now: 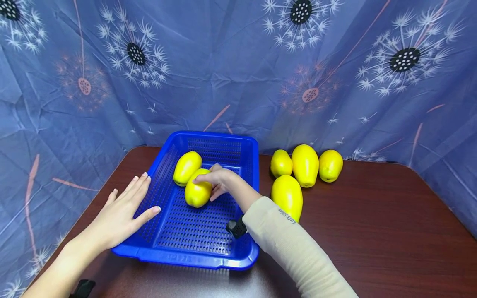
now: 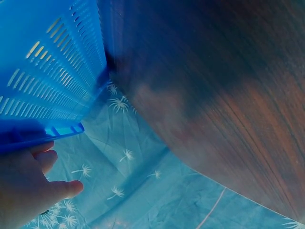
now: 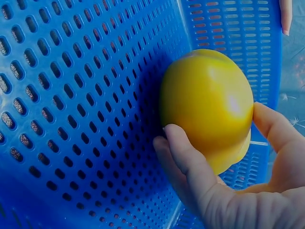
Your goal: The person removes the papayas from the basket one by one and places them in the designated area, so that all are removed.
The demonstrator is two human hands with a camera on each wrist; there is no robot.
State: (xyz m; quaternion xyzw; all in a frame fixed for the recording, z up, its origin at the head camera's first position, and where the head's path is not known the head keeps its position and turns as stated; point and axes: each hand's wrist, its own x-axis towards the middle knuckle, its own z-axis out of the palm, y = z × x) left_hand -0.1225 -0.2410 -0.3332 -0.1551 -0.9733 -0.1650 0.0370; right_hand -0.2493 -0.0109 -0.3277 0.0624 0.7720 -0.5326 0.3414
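Inside a blue perforated plastic basket (image 1: 191,238), my right hand (image 1: 222,179) holds a glossy yellow mango-like fruit (image 1: 196,195). In the right wrist view, thumb and fingers lie on opposite sides of this fruit (image 3: 207,102), low over the basket's slotted floor. Behind it and slightly left, a second yellow fruit (image 1: 187,166) lies in the basket. My left hand (image 1: 121,213) rests along the basket's left rim, its fingers extended and thumb spread inward. The left wrist view shows part of that hand (image 2: 28,186) beside the rim.
Several more yellow fruits stand right of the basket: a large one (image 1: 287,196) by my right sleeve, another tall one (image 1: 305,165) behind it, and smaller ones (image 1: 330,165) near the back. The brown tabletop (image 1: 380,223) extends right. A patterned blue cloth (image 1: 223,66) hangs behind.
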